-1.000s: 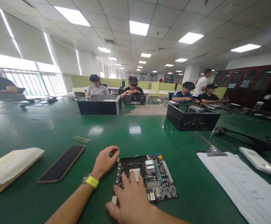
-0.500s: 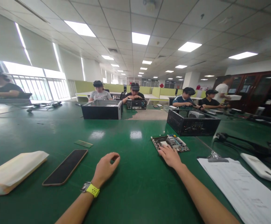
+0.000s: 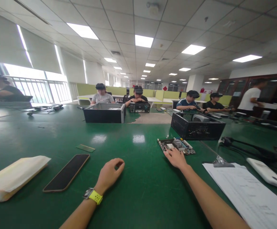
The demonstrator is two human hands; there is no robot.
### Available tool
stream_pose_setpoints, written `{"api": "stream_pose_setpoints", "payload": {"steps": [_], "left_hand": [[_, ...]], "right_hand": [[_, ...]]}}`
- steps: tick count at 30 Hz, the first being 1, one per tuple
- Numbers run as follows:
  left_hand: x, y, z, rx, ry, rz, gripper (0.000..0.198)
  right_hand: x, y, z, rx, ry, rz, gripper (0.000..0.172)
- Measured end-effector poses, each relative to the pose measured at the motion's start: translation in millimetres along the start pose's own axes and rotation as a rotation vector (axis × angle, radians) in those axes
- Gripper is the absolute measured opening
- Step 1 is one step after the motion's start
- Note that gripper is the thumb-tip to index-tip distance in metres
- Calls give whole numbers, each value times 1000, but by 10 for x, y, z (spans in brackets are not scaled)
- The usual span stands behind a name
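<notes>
Head view: the circuit board (image 3: 179, 145) lies flat on the green desk (image 3: 138, 194), component side up, in front of the open black case (image 3: 197, 128) at right. Flat support probably keeps the board steady under one hand. The right hand (image 3: 176, 158) is palm down, its fingers somewhat spread over the board's near edge; contact there would appear to serve control rather than lifting. Whether the thumb hooks beneath cannot be told.

The left hand (image 3: 109, 173) rests on the desk, well apart from the board. Its fingers are curled towards the thumb in a loop, nothing visible inside; whether the tips meet cannot be told. It seems to be idle.

The phone (image 3: 66, 173), paper packet (image 3: 16, 175) and thin green strip (image 3: 86, 148) lie left of that hand, the clipboard (image 3: 248, 190) right of the right forearm. Both placements appear to leave the middle for handling.
</notes>
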State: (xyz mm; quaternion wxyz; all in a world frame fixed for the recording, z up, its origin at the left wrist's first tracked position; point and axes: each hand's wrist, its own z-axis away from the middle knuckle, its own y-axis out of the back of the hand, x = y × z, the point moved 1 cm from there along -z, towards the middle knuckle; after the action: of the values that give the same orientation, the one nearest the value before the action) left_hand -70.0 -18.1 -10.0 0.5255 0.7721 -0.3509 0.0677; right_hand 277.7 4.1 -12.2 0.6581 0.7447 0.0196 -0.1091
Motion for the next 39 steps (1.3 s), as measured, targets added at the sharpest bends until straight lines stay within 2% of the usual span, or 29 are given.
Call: {"api": "stream_pose_setpoints", "payload": {"steps": [4,8,11,13,16,19,21,23,25,28,33,39], "left_hand": [[34,-17,-4,-12,-10,-3,25],[73,-50,-4,-12,-60,23,26],[90,-73,11,-29,-152,39,38],[91,-85,29,-74,-196,40,49],[76,-104,56,-177,-202,50,57],[63,-122,67,-240,-183,55,58],[63,-130,61,-252,-178,55,59],[73,-134,52,-253,-188,63,61],[89,-134,42,-258,-202,75,63],[110,-125,32,-254,-181,58,60],[128,-94,26,-160,-103,-16,40],[164,-88,30,-187,-158,20,15]], "right_hand": [[-425,60,461,26,56,12,61],[-1071,54,1174,-10,276,-76,59],[-1465,44,1582,-53,448,-172,57],[-1594,80,1660,-84,522,-228,54],[-1540,190,1450,-39,461,-284,41],[-1264,244,1044,99,301,-275,29],[-1053,191,814,129,243,-273,35],[-884,80,674,72,242,-306,38],[-785,-40,616,2,267,-351,31],[-752,-154,602,1,286,-374,21],[-812,-186,597,29,329,-461,18],[-832,-201,595,33,337,-514,19]]}}
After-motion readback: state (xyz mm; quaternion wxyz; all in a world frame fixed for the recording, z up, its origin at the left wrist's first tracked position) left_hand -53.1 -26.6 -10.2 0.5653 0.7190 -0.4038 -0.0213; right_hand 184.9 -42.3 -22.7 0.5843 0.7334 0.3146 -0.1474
